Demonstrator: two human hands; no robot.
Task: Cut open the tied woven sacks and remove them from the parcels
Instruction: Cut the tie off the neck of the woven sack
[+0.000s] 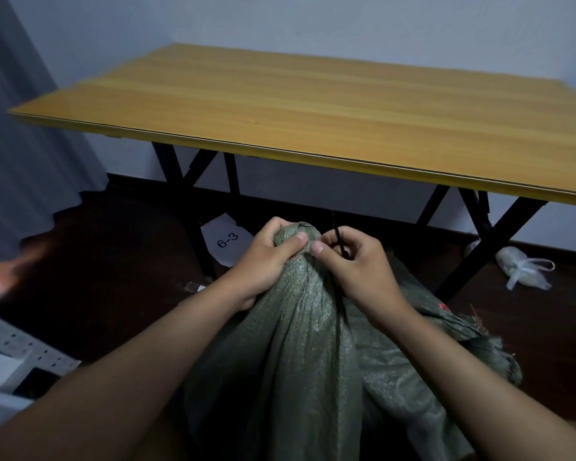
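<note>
Head view: the sack (pixel 300 327) stands on the floor before the table (pixel 280 104). The left hand (pixel 266 261) grips its gathered neck; the right hand (pixel 356 261) pinches the black tie (pixel 338 241). Opening seems underway; next, likely, sever the tie.

Woven sack (pixel 300 344) showing dull green with a fine weave pattern, desk (pixel 280 104) glowing yellow woodgrain on black legs (pixel 177 174), floor (pixel 113 261) lying dark brown, curtain (pixel 17 128) hanging grey

I see a wooden folding table (pixel 313 104) at twelve o'clock, pale wall (pixel 313 21) behind, grey curtain (pixel 17 128) at ten, dark floor (pixel 113 261).
</note>
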